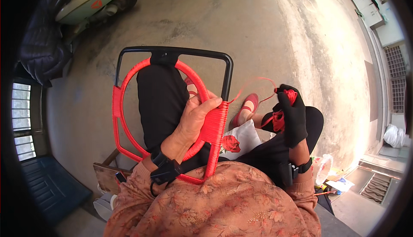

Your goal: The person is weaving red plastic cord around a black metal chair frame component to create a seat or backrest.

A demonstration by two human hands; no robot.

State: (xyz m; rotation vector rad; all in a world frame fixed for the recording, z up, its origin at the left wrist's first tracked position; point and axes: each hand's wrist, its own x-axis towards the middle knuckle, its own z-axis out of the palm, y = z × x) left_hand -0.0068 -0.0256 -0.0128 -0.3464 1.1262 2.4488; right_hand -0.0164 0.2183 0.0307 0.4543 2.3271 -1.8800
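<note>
A black metal frame (180, 50) with a ring inside it rests over my left thigh. Red cord is wound tightly round the ring and most of the frame, while the top bar stays bare black. My left hand (192, 118) is closed on the cord-wrapped right side (215, 123) of this frame, thumb lying along the windings. From the upper end of the wrapping, a loose red strand arcs across to my right hand (293, 116), which wears a black glove. That hand is closed round a bundle of red cord (278, 121), held above my right knee.
A white cloth with a red rose print (251, 136) lies between my legs. Beside me on the left stands a wooden piece (107, 176). A scooter (92, 4) is parked at the far left. Plastic bags and papers (340, 183) sit to my right, near a floor grate (376, 187).
</note>
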